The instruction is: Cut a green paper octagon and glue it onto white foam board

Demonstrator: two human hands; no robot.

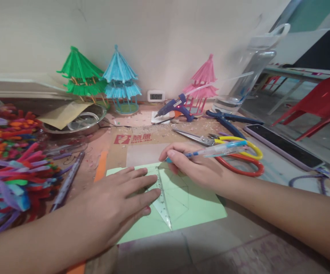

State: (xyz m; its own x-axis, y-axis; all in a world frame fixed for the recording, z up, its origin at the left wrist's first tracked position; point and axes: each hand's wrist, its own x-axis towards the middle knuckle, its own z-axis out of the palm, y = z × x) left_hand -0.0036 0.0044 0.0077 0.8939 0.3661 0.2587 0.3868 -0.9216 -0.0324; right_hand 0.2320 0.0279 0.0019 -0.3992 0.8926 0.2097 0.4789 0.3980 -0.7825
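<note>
A light green paper sheet (202, 211) lies on the cardboard-covered table. On it rests a clear triangular ruler (165, 199). My left hand (116, 203) presses flat on the paper and the ruler's left side, fingers spread. My right hand (195, 165) grips a clear blue pen (216, 149), whose tip meets the paper near the ruler's top corner.
Red and yellow scissors (239, 154) and blue pliers (229, 121) lie behind my right hand. A blue glue gun (175, 107) sits by green (80, 74), blue (120, 78) and pink (203, 82) paper pagodas. Pipe cleaners (10, 167) pile up left; a phone (281, 144) lies right.
</note>
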